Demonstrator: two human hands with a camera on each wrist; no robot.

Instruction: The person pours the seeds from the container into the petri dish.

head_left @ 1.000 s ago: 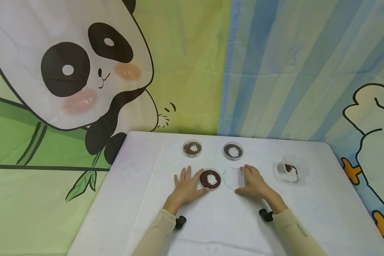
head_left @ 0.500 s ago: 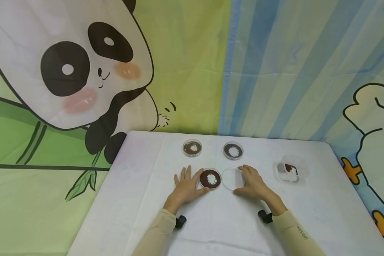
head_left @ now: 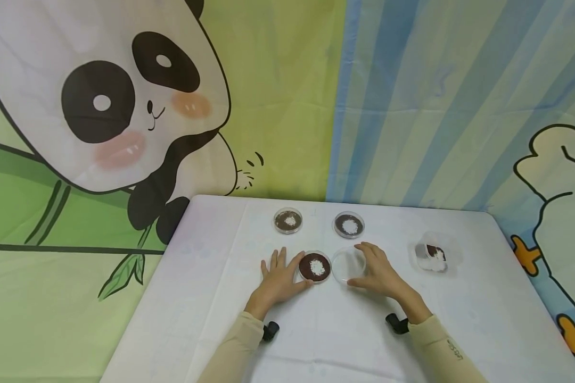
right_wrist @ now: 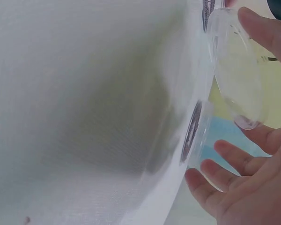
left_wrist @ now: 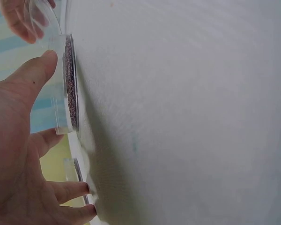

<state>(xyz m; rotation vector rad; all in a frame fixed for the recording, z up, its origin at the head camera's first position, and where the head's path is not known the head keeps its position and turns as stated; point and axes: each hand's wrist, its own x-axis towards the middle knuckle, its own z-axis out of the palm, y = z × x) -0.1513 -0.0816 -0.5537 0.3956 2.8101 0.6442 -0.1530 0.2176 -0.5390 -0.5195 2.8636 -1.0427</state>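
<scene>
My left hand (head_left: 279,279) holds a petri dish (head_left: 315,267) by its sides, between thumb and index finger. The dish stands flat on the table and has dark brown granules with a patch of white ones in the middle. Just right of it, my right hand (head_left: 379,272) pinches a clear round lid (right_wrist: 236,65) at its edges, thumb on one side and index finger on the other. The lid is off the table and tilted, its left rim close to the dish; whether they touch I cannot tell. In the left wrist view, the dish's granules (left_wrist: 71,84) show through its wall.
Two more petri dishes, one at back left (head_left: 288,220) and one at back right (head_left: 348,225), hold brown and white material. A clear plastic container (head_left: 431,258) with brown and white contents stands on the right. A white cloth covers the table (head_left: 316,340).
My right hand has moved slightly left with the lid, bringing it nearer to the dish, and the lid now looks more tilted. The left hand and its dish have stayed put.
</scene>
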